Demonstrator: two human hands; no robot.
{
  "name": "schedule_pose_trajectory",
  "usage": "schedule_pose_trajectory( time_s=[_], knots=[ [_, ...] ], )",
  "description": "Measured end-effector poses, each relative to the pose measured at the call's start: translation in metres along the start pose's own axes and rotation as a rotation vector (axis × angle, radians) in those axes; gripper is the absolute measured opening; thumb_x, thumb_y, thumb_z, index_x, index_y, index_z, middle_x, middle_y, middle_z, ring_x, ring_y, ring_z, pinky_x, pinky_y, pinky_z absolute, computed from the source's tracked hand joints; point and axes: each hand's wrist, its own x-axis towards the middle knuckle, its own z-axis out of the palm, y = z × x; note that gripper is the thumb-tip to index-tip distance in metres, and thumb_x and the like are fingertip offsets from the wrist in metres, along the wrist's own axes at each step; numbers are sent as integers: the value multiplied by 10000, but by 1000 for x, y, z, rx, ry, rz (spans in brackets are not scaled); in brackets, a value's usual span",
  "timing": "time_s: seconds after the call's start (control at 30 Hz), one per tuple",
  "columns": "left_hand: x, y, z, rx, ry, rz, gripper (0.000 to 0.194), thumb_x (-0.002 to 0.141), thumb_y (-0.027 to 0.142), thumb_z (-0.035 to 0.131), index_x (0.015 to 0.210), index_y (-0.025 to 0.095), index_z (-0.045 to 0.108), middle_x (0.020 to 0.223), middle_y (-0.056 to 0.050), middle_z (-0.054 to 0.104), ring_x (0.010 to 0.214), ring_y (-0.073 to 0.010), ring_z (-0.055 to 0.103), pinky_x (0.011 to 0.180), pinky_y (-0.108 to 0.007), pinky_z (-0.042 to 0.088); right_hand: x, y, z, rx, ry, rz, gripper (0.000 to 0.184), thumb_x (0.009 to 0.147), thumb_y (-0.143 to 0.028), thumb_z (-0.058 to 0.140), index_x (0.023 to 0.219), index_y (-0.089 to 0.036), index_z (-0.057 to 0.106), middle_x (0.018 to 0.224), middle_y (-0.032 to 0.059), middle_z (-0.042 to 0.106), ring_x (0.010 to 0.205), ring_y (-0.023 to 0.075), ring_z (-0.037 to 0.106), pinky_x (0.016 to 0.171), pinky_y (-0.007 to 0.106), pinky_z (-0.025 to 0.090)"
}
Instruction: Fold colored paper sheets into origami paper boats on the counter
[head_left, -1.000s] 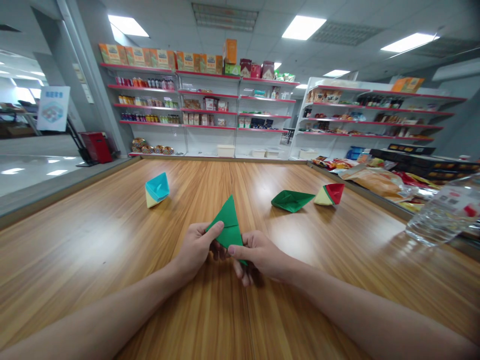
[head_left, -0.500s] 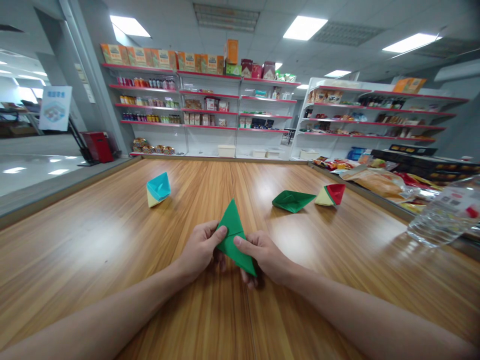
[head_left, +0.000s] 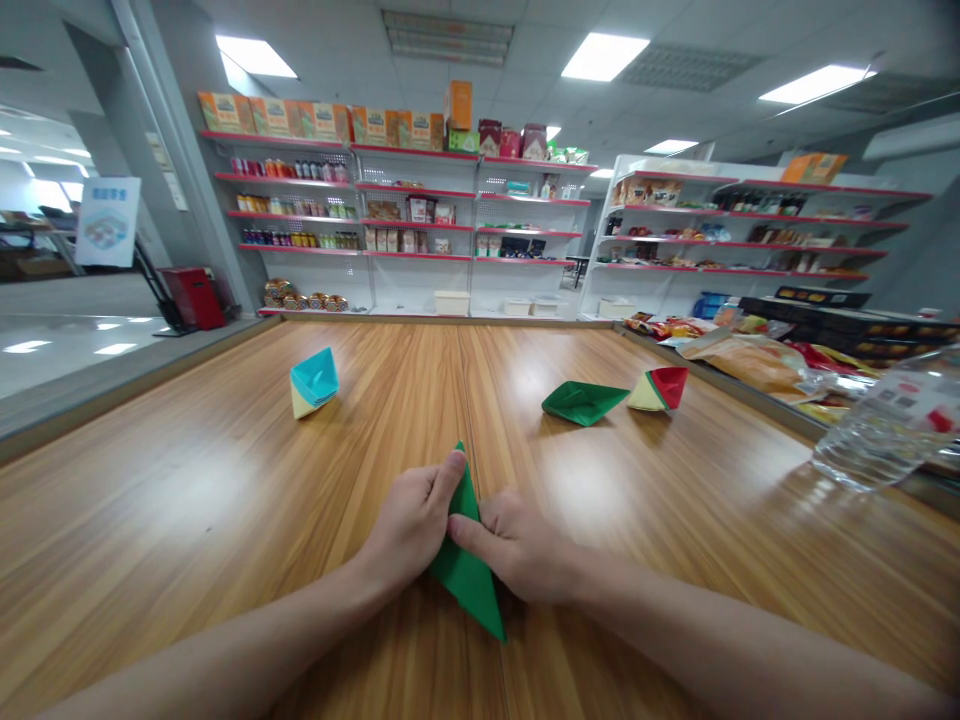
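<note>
Both my hands meet over a folded green paper (head_left: 471, 585) in the middle of the wooden table (head_left: 187, 500). My left hand (head_left: 414, 525) pinches its upper tip with thumb and fingers closed. My right hand (head_left: 516, 545) grips the paper from the right, thumb pressed on its face. The paper's lower point sticks out toward me below my hands.
A teal and yellow paper boat (head_left: 313, 381) sits at the far left. A green paper boat (head_left: 583, 401) and a red and yellow one (head_left: 658, 388) lie at the far right. A clear plastic bottle (head_left: 889, 425) and snack packets (head_left: 750, 358) line the right edge. Stocked shelves stand behind.
The green paper has come down and toward me, tipping from an upright triangle to a flatter, narrower shape. Both hands moved lower with it and closed in over it.
</note>
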Motion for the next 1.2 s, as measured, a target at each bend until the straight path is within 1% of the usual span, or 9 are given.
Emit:
schedule_pose_trajectory(
  time_s=[0.17,0.27,0.37,0.53,0.77,0.9,1.07,1.13,1.2],
  knots=[
    [-3,11,1,-154,-55,-75,617,782,724,340,452,210,258,448,51,233,399,-71,210,364,-227,156,-6,-12,4,-108,18,-112,483,906,-420,357,488,-180,334,439,-47,319,392,50,303,376,191,223],
    [-3,14,0,-164,62,-59,615,758,739,373,465,212,250,452,53,236,399,-70,210,361,-226,156,-6,-14,6,-82,27,-65,461,880,-391,408,475,-177,353,430,-51,312,378,47,311,360,176,226],
    [2,9,-3,-128,219,-59,605,765,735,366,478,216,245,451,51,242,398,-77,219,358,-231,162,-4,-15,7,20,-74,33,415,877,-377,407,522,-167,455,409,-40,411,355,62,403,355,162,306],
    [6,3,-7,-24,253,-52,598,785,709,373,467,215,258,444,47,256,394,-82,246,363,-238,174,-3,-17,3,-50,-143,-18,462,906,-318,343,482,-174,456,398,-4,501,377,84,485,466,194,430],
    [1,19,-7,-53,216,-56,590,800,693,371,471,217,253,443,54,238,392,-77,237,361,-233,167,-7,-16,5,-91,-110,-129,438,869,-335,459,466,-167,428,405,-22,450,364,60,389,378,183,284],
    [0,14,-5,-28,218,-37,574,842,648,342,476,214,256,451,53,243,399,-80,250,371,-234,186,-6,-12,6,19,39,-117,412,846,-397,496,516,-166,410,461,-49,362,414,53,329,383,186,231],
    [-1,0,-4,131,60,130,504,928,487,291,533,189,388,498,34,378,444,-100,361,430,-228,289,-2,-4,6,-97,176,-94,304,801,-243,495,532,-172,371,471,-55,341,423,55,341,404,188,241],
    [1,-3,-4,225,70,251,374,932,399,347,724,168,555,643,-7,540,589,-142,510,560,-251,409,1,2,4,-174,274,-56,323,813,-228,464,517,-175,348,459,-50,339,419,60,346,410,199,234],
    [3,-3,-5,286,81,372,257,910,315,420,1026,163,593,908,-66,621,857,-195,575,777,-320,453,4,8,1,-258,392,-3,335,831,-248,453,520,-178,350,460,-42,365,424,70,361,419,213,239]
  ],
)
